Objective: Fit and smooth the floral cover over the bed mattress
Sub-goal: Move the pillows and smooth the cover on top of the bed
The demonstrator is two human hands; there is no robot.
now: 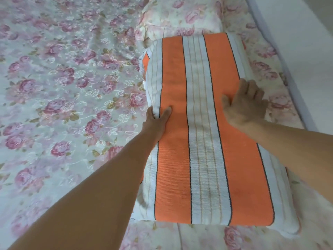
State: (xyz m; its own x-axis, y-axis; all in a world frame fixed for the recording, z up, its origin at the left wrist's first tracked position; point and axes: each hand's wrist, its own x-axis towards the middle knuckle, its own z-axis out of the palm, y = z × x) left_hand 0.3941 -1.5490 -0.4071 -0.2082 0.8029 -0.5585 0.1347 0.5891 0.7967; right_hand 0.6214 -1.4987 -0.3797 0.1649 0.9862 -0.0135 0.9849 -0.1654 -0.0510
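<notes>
The floral cover [63, 91], white with pink roses, lies spread over the mattress and fills the left of the view, with soft wrinkles near its upper middle. On the right lies a folded orange-and-white striped blanket [201, 141]. My left hand [156, 120] grips the blanket's left edge, thumb on top and fingers tucked under the side. My right hand [245, 103] lies flat on the blanket's right part, fingers spread toward its far right edge.
A floral pillow [182, 17] sits at the head beyond the blanket. More pale floral bedding [207, 237] lies under and in front of the blanket. A grey mattress edge [295, 87] and a white wall [306, 33] run along the right.
</notes>
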